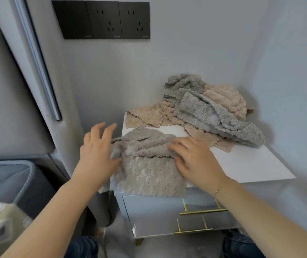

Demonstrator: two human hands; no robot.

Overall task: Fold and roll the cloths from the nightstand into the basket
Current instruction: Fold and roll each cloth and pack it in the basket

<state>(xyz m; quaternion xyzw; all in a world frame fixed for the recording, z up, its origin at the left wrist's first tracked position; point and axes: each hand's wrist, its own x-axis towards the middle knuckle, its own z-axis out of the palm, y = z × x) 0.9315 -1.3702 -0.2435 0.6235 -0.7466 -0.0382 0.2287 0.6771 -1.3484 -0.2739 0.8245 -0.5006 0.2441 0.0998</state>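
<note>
A taupe fluffy cloth lies on the front left corner of the white nightstand, its near edge hanging over the front. My left hand rests on the cloth's left edge with fingers spread and straight. Flat on the cloth's bunched upper right part lies my right hand, fingers extended. A pile of grey cloths and beige cloths sits at the back of the nightstand. The grey basket stands at the lower left.
Wall sockets are on the wall above. A padded headboard stands to the left. The nightstand has two drawers with gold handles. A patterned beige fabric is at the bottom left corner.
</note>
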